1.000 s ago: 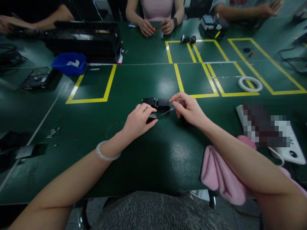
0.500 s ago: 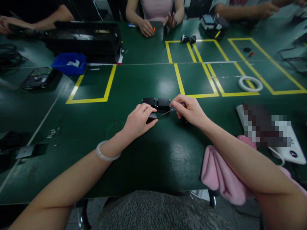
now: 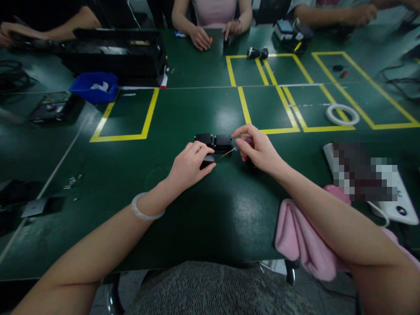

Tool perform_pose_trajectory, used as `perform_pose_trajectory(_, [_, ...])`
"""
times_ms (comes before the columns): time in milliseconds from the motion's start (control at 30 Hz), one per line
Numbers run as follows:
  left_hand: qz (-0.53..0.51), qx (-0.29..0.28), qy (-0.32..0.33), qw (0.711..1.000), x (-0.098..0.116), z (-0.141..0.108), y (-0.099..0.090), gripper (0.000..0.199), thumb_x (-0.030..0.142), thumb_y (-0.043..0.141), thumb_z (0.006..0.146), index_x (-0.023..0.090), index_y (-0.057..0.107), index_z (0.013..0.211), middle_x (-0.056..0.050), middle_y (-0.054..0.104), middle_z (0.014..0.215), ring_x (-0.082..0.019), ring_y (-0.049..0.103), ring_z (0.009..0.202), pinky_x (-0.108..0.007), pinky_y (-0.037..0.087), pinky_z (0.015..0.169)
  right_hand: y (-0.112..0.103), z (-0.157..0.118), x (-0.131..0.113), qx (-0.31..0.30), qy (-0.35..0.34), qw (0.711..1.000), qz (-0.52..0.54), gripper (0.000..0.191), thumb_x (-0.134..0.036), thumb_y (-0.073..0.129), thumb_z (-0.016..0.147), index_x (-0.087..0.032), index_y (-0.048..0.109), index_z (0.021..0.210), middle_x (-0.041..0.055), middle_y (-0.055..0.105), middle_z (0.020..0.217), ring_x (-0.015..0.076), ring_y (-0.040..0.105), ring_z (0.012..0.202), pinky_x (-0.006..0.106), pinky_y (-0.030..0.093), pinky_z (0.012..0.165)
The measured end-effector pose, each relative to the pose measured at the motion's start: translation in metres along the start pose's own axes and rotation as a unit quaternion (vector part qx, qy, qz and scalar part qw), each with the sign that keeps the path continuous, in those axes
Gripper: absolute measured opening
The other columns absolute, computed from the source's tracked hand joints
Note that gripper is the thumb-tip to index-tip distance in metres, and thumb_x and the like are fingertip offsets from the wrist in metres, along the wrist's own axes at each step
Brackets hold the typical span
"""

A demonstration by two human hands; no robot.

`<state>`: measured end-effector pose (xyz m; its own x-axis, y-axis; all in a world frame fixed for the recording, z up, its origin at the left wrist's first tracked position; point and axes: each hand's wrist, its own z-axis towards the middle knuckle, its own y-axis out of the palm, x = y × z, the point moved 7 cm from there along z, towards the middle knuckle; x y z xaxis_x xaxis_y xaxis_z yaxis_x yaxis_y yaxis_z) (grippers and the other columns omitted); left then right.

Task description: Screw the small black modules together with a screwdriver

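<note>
A small black device with two block-shaped parts (image 3: 223, 141) lies on the green table in front of me. My left hand (image 3: 192, 162) holds its near left side, fingers on top and thumb along the front, covering part of it. In my right hand (image 3: 254, 146) is a screwdriver (image 3: 236, 148) with a clear handle, pinched between thumb and fingers. Its thin shaft slants down to the left, and the tip is at the device's near edge beside my left thumb.
A blue bin (image 3: 95, 87) and a long black housing (image 3: 114, 57) are at the back left. On the right lie a white tape ring (image 3: 343, 114), a pink cloth (image 3: 303, 236) and a white power strip (image 3: 407, 197). Other people's hands are across the table.
The fingers of my right hand have shifted slightly around the screwdriver handle. My left hand has stayed in place. Across the table, a person's hand has lowered.
</note>
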<state>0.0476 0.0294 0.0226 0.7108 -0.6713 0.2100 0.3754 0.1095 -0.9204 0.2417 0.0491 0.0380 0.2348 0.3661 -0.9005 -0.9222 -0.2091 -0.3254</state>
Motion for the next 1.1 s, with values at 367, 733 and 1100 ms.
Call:
perform_pose_trajectory(367, [0.006,0.008,0.006,1.0,0.0,-0.0002,0.0003,0.028,0.027,0.071,0.097,0.016,0.063,0.122,-0.013,0.069,0.12,-0.031,0.064,0.109,-0.044,0.057,0.091,0.0002,-0.0001,0.0021,0.002,-0.002,1.0,-0.011,0.014,-0.036,0.057,0.106,-0.023,0.055,0.108,-0.0098,0.051,0.056,0.0105,0.05,0.045,0.026,0.035,0.05])
perform_pose_trajectory(733, [0.003,0.009,0.007,1.0,0.0004,-0.0002,-0.0002,0.028,0.026,0.07,0.097,0.016,0.064,0.122,-0.013,0.069,0.12,-0.032,0.065,0.109,-0.044,0.057,0.09,-0.0007,0.0008,0.0042,-0.005,0.015,0.999,-0.038,0.018,-0.037,0.058,0.105,-0.022,0.059,0.096,-0.0082,0.051,0.053,0.0106,0.049,0.045,0.027,0.033,0.05])
perform_pose_trajectory(1100, [0.008,0.011,0.011,1.0,0.0003,-0.0003,-0.0005,0.029,0.027,0.071,0.097,0.017,0.063,0.122,-0.012,0.069,0.12,-0.03,0.065,0.108,-0.042,0.056,0.09,0.0002,0.0008,0.0039,-0.01,0.014,0.999,-0.029,0.018,-0.038,0.058,0.105,-0.021,0.059,0.098,-0.0084,0.052,0.054,0.0103,0.049,0.045,0.027,0.033,0.05])
